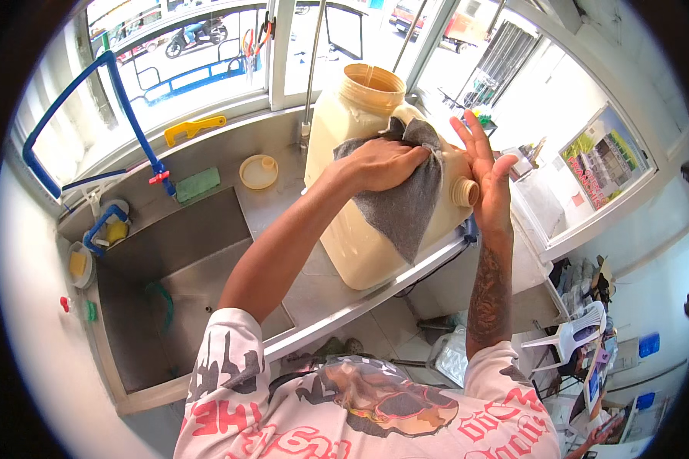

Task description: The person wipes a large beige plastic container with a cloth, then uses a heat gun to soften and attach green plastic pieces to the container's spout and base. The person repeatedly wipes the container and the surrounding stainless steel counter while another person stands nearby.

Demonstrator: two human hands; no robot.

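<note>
While the left hand [389, 164] grips a bunched grey fabric cloth [402, 210] against the large, boxy cream plastic jug [360, 249] between both hands, the right hand [488, 183], fingers spread wide, flanks its right side, perhaps to steady it.

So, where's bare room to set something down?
Silver steel counter between rectangular steel sink and big cream plastic jug, under left forearm; sink floor, right of thin green strip. Crowded: jug's upper half, with left hand, grey cloth, right hand.
</note>
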